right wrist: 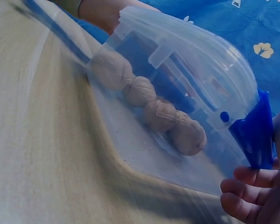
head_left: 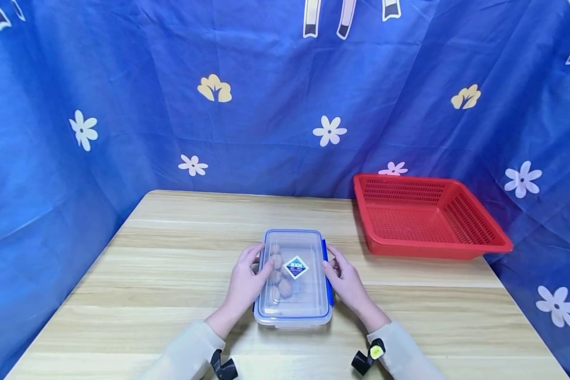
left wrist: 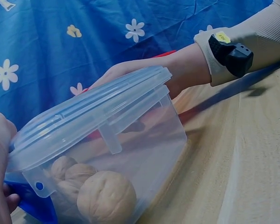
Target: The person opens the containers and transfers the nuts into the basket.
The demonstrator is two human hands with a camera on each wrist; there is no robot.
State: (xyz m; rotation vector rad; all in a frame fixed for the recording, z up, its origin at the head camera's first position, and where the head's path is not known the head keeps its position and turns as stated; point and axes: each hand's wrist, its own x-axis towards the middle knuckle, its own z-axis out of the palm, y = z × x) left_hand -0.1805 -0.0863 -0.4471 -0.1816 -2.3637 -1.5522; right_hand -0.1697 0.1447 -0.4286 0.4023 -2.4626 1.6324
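A clear plastic food container [head_left: 309, 243] with a blue-edged lid lies on the table in front of me. Several walnuts [left wrist: 107, 198] sit inside it, in a row along its left side in the head view. My left hand [head_left: 247, 279] holds the left side, thumb on the lid and fingers down by a blue latch [left wrist: 37, 200]. On the opposite side my right hand [head_left: 347, 282] grips the edge, its thumb on top. Its fingers curl under the other blue latch [right wrist: 256, 133], which angles outward from the wall. A diamond-shaped label [head_left: 296, 267] marks the lid.
A red perforated plastic basket [head_left: 408, 247] stands at the table's back right. Around the wooden table [head_left: 171, 237] hangs a blue cloth [head_left: 266, 121] with white flowers. Both sleeves carry a black wrist camera [head_left: 224, 367].
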